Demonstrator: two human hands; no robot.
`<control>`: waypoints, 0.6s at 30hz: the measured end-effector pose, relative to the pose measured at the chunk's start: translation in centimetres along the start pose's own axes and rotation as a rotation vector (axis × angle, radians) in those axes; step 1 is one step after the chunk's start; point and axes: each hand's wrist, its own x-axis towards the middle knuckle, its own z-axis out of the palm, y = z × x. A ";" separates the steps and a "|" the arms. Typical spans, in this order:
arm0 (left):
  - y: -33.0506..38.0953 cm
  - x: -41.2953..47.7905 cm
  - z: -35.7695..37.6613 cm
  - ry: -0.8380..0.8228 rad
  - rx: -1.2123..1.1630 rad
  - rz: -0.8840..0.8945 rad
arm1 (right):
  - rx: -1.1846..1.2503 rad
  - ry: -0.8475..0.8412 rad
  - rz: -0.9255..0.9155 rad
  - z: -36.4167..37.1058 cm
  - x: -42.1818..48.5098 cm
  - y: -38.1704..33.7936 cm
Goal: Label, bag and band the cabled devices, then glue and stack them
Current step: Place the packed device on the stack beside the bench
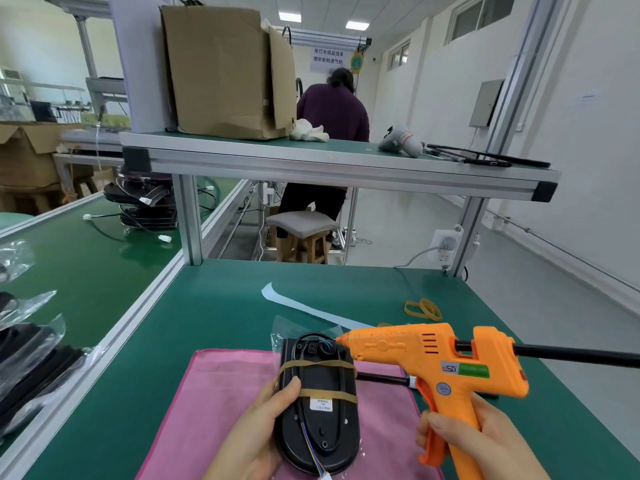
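Observation:
A black oval device (318, 403) in a clear bag lies on a pink cloth (221, 403), its cable coiled on top and two tan rubber bands across it. A small white label sits near its middle. My left hand (256, 434) holds the device by its left edge, thumb on top. My right hand (485, 441) grips the handle of an orange glue gun (426, 358). The gun's nozzle points left and touches the far end of the device by the cable exit. A black glue stick juts from the gun's rear to the right.
Loose rubber bands (423, 309) and a white paper strip (304, 308) lie on the green table beyond the cloth. Bagged black devices (31, 362) pile up on the left conveyor. A shelf with a cardboard box (225, 71) spans overhead. A person (332, 112) sits behind.

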 end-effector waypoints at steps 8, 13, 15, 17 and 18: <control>0.0 0.1 0.0 -0.019 0.002 0.001 | 0.012 -0.010 0.009 0.0 0.0 -0.1; 0.1 0.0 0.1 -0.026 0.003 -0.006 | 0.049 -0.033 0.027 0.1 -0.2 -0.2; 0.1 0.1 0.1 -0.026 -0.001 -0.010 | 0.066 -0.032 0.030 0.0 -0.3 -0.2; 0.2 0.1 0.1 -0.026 -0.001 -0.015 | 0.070 -0.026 0.026 -0.1 -0.3 -0.1; 0.2 0.0 0.1 -0.027 -0.001 -0.017 | 0.071 -0.025 0.026 -0.2 -0.3 -0.1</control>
